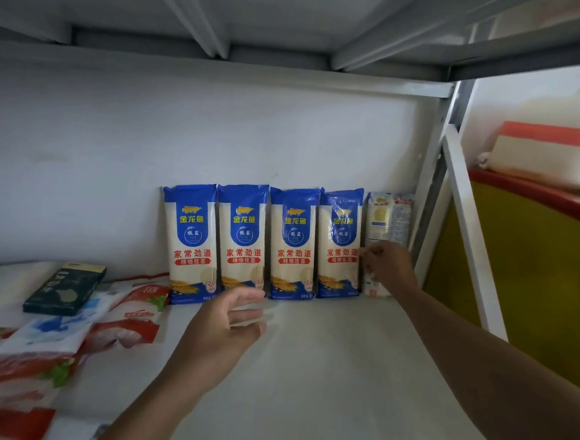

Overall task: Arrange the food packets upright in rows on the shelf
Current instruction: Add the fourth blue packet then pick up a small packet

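Neatly upright, four blue-topped noodle packets (242, 237); right hand (387, 262) pinches a pale packet (388, 216), left hand (226, 322) loose, empty

Five packets (292, 244) stand side by side on the shelf (322, 376) against its back wall (184, 143), at right. At left, a box (66, 288) lies on loose packets (67, 341).
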`<state>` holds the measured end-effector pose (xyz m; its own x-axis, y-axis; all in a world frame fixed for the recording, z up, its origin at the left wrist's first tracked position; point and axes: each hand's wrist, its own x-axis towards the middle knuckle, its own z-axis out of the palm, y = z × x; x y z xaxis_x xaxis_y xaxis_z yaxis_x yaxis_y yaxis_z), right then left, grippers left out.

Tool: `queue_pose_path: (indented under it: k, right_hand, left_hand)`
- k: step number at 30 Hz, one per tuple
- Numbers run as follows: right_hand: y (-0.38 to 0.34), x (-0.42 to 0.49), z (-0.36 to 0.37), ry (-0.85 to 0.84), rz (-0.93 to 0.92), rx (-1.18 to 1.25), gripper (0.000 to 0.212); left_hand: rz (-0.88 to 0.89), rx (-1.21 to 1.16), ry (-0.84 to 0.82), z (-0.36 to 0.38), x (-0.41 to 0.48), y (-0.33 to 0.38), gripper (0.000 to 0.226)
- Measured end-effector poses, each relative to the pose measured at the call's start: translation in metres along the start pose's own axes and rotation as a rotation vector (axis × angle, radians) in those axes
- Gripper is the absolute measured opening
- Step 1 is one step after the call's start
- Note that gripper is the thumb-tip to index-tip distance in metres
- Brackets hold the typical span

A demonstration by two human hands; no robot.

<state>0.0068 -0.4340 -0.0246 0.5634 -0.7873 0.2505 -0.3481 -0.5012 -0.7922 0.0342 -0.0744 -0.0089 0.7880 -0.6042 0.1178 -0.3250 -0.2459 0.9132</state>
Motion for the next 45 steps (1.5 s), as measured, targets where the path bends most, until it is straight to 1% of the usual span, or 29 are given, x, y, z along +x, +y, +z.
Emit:
queue_pose_path:
  k: [2,3,4,6,9,11,13,16,20,22,29,34,39,41,45]
  right_hand:
    - [0.005,0.001,-0.006,0.151,-0.008,-0.030,0.012]
    - [0.007,0.002,-0.009,0.189,0.019,-0.015,0.016]
    - [0.009,0.004,-0.009,0.220,0.053,0.010,0.027]
    - [0.010,0.007,-0.008,0.278,0.121,0.030,0.056]
    - [0.012,0.010,-0.004,0.294,0.194,0.017,0.089]
    - [0.010,0.008,0.001,0.283,0.218,0.016,0.099]
    - [0.012,0.010,0.006,0.265,0.240,0.031,0.102]
    - [0.016,0.013,0.007,0.237,0.246,0.014,0.098]
    - [0.015,0.008,-0.003,0.205,0.223,-0.019,0.077]
    - [0.013,-0.003,-0.010,0.197,0.206,-0.027,0.070]
    - [-0.006,-0.084,-0.032,0.146,0.204,0.033,0.063]
    - [-0.025,-0.151,-0.036,0.051,0.216,0.131,0.060]
    - [-0.044,-0.197,-0.032,-0.063,0.194,0.172,0.059]
    - [-0.050,-0.209,-0.031,-0.110,0.188,0.218,0.055]
    - [-0.065,-0.233,-0.021,-0.201,0.146,0.273,0.054]
  left_hand:
    - [0.003,-0.002,-0.007,0.001,-0.001,0.001,0.039]
    - [0.003,-0.002,-0.013,0.001,-0.001,0.001,0.039]
    - [0.003,-0.002,-0.015,0.001,-0.002,0.002,0.039]
    - [0.005,-0.005,-0.011,0.001,-0.002,0.002,0.039]
    - [0.000,-0.010,-0.006,0.001,-0.001,0.002,0.039]
    - [0.001,-0.011,0.000,0.000,0.000,0.001,0.039]
    - [0.002,-0.002,0.004,0.000,0.001,0.002,0.039]
    - [-0.008,0.013,0.003,0.000,0.000,0.003,0.041]
    - [0.000,0.035,-0.007,-0.001,-0.004,0.004,0.041]
    - [0.014,0.037,-0.011,-0.003,-0.009,0.006,0.040]
    - [0.049,0.047,-0.042,-0.003,-0.040,0.019,0.038]
    - [0.030,0.119,-0.150,0.002,-0.056,0.025,0.039]
    - [-0.003,0.219,-0.266,0.012,-0.063,0.027,0.046]
    - [-0.022,0.225,-0.277,0.016,-0.063,0.026,0.049]
    - [-0.075,0.182,-0.240,0.024,-0.060,0.026,0.053]
